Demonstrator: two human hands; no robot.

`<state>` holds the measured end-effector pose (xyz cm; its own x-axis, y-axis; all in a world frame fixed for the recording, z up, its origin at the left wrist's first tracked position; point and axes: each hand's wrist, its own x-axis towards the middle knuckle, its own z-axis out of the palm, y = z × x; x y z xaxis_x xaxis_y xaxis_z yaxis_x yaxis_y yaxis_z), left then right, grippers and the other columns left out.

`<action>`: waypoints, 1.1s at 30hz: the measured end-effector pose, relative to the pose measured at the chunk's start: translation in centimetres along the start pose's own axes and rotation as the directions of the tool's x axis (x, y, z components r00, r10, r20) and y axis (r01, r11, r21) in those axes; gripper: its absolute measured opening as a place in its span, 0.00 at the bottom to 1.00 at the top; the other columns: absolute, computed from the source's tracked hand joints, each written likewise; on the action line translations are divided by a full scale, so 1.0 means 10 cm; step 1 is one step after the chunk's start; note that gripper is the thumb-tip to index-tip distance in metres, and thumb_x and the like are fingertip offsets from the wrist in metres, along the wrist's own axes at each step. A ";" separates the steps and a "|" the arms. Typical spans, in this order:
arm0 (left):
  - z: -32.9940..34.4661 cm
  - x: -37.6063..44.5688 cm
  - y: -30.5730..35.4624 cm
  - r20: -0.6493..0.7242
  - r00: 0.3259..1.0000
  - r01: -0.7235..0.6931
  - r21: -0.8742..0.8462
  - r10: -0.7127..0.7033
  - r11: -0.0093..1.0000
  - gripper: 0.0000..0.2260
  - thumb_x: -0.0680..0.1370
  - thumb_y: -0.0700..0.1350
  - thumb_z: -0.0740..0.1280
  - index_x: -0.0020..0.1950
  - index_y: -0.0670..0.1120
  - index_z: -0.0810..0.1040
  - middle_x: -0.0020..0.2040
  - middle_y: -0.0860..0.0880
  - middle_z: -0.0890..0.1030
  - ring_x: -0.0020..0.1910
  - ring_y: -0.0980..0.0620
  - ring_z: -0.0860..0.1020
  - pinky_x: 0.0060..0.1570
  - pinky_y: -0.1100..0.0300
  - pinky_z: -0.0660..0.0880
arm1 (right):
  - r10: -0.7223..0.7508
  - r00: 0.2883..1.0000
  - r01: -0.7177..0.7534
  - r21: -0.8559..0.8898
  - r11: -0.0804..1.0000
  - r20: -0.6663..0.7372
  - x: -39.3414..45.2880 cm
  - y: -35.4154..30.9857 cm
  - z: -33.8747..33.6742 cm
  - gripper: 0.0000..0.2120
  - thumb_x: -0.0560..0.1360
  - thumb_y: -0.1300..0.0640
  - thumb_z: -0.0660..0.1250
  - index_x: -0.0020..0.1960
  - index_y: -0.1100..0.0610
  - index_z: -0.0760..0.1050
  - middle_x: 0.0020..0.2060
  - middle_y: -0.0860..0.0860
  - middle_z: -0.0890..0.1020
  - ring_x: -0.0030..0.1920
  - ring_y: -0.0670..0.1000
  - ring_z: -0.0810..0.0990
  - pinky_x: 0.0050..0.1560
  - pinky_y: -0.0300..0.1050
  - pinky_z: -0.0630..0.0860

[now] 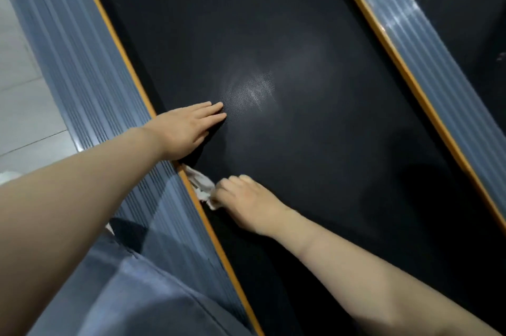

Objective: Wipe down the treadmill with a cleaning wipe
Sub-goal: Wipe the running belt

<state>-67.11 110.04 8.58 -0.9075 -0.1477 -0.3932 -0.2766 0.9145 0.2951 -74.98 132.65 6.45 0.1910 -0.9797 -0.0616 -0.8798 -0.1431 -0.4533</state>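
The right hand is curled up tight around a white wipe. It holds the crumpled wipe down on the black belt of the treadmill, right at the belt's left edge. The wipe touches the thin orange strip that runs along that edge.

The left hand lies flat on the belt, a bit farther up from the wipe. Its fingers are straight and close together, and it holds nothing. The heel of this hand sits near the same orange strip.

Just past the left fingertips, the belt has a shiny patch with tiny dots.

Outside the left strip is a grey ridged side rail. Another grey ridged rail with an orange edge runs along the belt's far side. Beyond the left rail is a pale tiled floor.
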 end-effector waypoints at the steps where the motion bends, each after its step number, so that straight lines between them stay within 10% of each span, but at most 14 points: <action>1: 0.01 -0.06 -0.03 0.006 1.000 0.021 0.018 -0.021 1.000 0.26 0.84 0.45 0.55 0.81 0.50 0.51 0.81 0.52 0.48 0.80 0.52 0.48 0.76 0.63 0.43 | 0.047 0.999 -0.047 0.001 0.999 -0.025 0.02 0.18 -0.09 0.07 0.71 0.60 0.65 0.49 0.55 0.77 0.44 0.54 0.79 0.42 0.57 0.77 0.44 0.51 0.71; 4: 0.04 -0.27 -0.14 -0.036 0.997 0.076 0.097 -0.073 0.992 0.28 0.83 0.48 0.58 0.81 0.50 0.51 0.81 0.51 0.50 0.80 0.48 0.52 0.78 0.54 0.50 | 0.420 0.883 -0.406 0.106 0.908 -0.209 -0.05 0.90 -0.52 0.11 0.67 0.65 0.69 0.50 0.57 0.79 0.46 0.58 0.80 0.46 0.62 0.80 0.49 0.54 0.77; 10: 0.01 -0.33 -0.31 -0.152 0.967 0.224 0.128 -0.204 0.966 0.28 0.78 0.46 0.66 0.77 0.42 0.65 0.76 0.41 0.66 0.76 0.39 0.63 0.75 0.45 0.60 | 0.882 0.056 -0.888 0.381 0.258 -0.467 -0.79 2.45 -1.42 0.13 0.78 0.64 0.60 0.60 0.63 0.75 0.55 0.56 0.78 0.56 0.57 0.78 0.52 0.45 0.71; 12: -0.02 -0.27 -0.37 -0.180 0.962 0.224 0.092 -0.205 0.970 0.26 0.77 0.44 0.66 0.75 0.42 0.69 0.73 0.42 0.71 0.72 0.40 0.68 0.71 0.45 0.65 | 0.872 -0.058 -0.886 0.427 0.179 -0.486 -0.72 2.58 -1.45 0.17 0.76 0.65 0.60 0.64 0.64 0.73 0.59 0.60 0.78 0.59 0.60 0.76 0.59 0.46 0.70; 16: -0.14 -0.05 -0.55 -0.212 0.952 0.235 0.050 -0.219 0.971 0.24 0.77 0.45 0.65 0.73 0.43 0.70 0.72 0.42 0.70 0.71 0.39 0.68 0.69 0.43 0.68 | 0.836 0.172 -0.819 0.396 0.416 -0.521 -0.10 1.95 -1.06 0.16 0.76 0.59 0.58 0.61 0.61 0.76 0.47 0.53 0.79 0.53 0.57 0.78 0.54 0.42 0.69; 20: -0.26 0.17 -0.82 -0.182 0.939 0.308 0.061 -0.293 0.949 0.28 0.82 0.48 0.58 0.81 0.49 0.55 0.81 0.47 0.56 0.79 0.42 0.55 0.77 0.47 0.52 | 0.443 0.864 -0.394 0.228 0.891 -0.238 0.35 0.51 -0.30 0.10 0.72 0.66 0.65 0.50 0.57 0.80 0.44 0.55 0.79 0.45 0.58 0.78 0.49 0.47 0.73; 22: -0.26 0.21 -0.85 -0.173 0.940 0.312 0.097 -0.293 0.945 0.27 0.83 0.52 0.53 0.81 0.53 0.51 0.81 0.50 0.52 0.80 0.45 0.52 0.77 0.48 0.48 | 0.108 0.994 -0.100 0.243 0.965 -0.021 0.44 0.03 -0.12 0.11 0.70 0.68 0.67 0.51 0.61 0.78 0.44 0.59 0.77 0.44 0.62 0.76 0.46 0.52 0.74; 25: -0.19 0.18 -0.85 -0.247 0.930 0.306 0.106 -0.273 0.946 0.25 0.83 0.56 0.48 0.80 0.54 0.57 0.80 0.50 0.57 0.79 0.45 0.57 0.76 0.48 0.50 | -0.109 0.991 0.101 0.105 0.989 0.074 0.50 0.27 -0.21 0.08 0.74 0.62 0.68 0.53 0.59 0.79 0.45 0.56 0.79 0.43 0.60 0.79 0.44 0.52 0.75; 28: -0.19 0.16 -0.87 -0.262 0.930 0.284 0.065 -0.259 0.957 0.27 0.80 0.56 0.47 0.78 0.53 0.65 0.78 0.49 0.64 0.76 0.44 0.63 0.73 0.46 0.58 | 0.296 0.946 -0.302 -0.023 0.953 -0.130 0.43 1.20 -0.66 0.10 0.70 0.60 0.72 0.51 0.55 0.80 0.45 0.56 0.81 0.44 0.61 0.81 0.44 0.50 0.77; 33: -0.20 0.17 -0.85 -0.313 0.915 0.271 0.012 -0.254 0.962 0.28 0.76 0.53 0.49 0.75 0.50 0.71 0.76 0.47 0.68 0.74 0.43 0.67 0.69 0.44 0.65 | 0.842 0.232 -0.895 0.231 0.381 -0.487 -0.04 2.64 -1.58 0.08 0.76 0.62 0.64 0.54 0.60 0.78 0.53 0.57 0.80 0.55 0.60 0.79 0.50 0.42 0.70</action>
<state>-66.91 101.28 7.12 -0.8593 -0.4851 -0.1622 -0.5084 0.8449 0.1666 -105.20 127.02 8.56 -0.9083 -0.4167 0.0368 -0.4055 0.8552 -0.3228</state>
